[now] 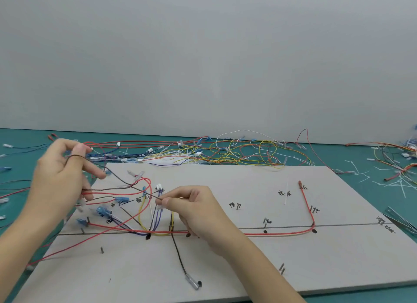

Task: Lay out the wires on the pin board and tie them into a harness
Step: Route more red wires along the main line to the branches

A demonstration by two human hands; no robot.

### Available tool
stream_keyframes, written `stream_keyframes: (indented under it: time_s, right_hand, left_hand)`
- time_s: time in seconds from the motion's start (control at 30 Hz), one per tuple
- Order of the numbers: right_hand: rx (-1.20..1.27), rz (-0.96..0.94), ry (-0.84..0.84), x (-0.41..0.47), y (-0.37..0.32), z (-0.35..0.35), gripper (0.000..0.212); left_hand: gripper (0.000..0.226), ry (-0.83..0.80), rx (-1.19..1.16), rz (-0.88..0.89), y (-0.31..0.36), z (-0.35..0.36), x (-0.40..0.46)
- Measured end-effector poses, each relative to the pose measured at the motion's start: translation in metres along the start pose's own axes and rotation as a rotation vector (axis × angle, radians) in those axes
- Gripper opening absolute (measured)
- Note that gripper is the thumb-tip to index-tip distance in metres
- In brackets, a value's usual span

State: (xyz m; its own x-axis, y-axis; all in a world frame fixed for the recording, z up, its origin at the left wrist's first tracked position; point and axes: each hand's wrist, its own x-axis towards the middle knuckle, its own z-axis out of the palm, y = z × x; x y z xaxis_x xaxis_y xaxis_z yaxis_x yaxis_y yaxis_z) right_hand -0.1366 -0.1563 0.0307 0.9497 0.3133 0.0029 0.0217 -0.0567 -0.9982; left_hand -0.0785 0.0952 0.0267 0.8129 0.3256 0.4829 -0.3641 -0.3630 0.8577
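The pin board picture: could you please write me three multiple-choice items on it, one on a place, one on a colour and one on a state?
1. Where does the loose pile of wires lie?
A. On the green table beyond the pin board's far edge
B. On the middle of the pin board
C. In a box

2. What colour is the wire that runs up the right part of the pin board to a terminal?
A. Green
B. Red
C. White

3. What is the right hand doing?
A. Lying flat on the board
B. Holding scissors
C. Pinching a thin dark wire

Answers: 1 A, the tangle sits on the table behind the board. 2 B, it is plainly red. 3 C, thumb and forefinger pinch the dark wire, which stretches up to the left hand.
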Motion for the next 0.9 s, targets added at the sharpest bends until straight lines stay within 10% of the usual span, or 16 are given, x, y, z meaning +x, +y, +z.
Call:
stream_keyframes:
  time_s: [0.17,0.33,0.63,0.9]
  right_hand:
    - [-0.073,0.008,0.018,0.002,0.003,-0.003,0.021]
    - [-0.083,0.036,0.042,0.005,0.01,0.002,0.024]
    - [-0.031,-0.093,0.087,0.008,0.014,0.008,0.016]
    - [-0.019,-0.158,0.095,0.008,0.018,0.007,0.016]
  left_hand:
    - [0.013,0.027,0.089,-0.056,-0.011,-0.008,0.006]
    - [0.077,-0.233,0.352,0.151,0.004,0.003,-0.01]
    - [0.021,-0.418,0.466,0.525,0.041,0.024,-0.043]
    - [0.013,-0.506,0.296,0.453,0.032,0.025,-0.04]
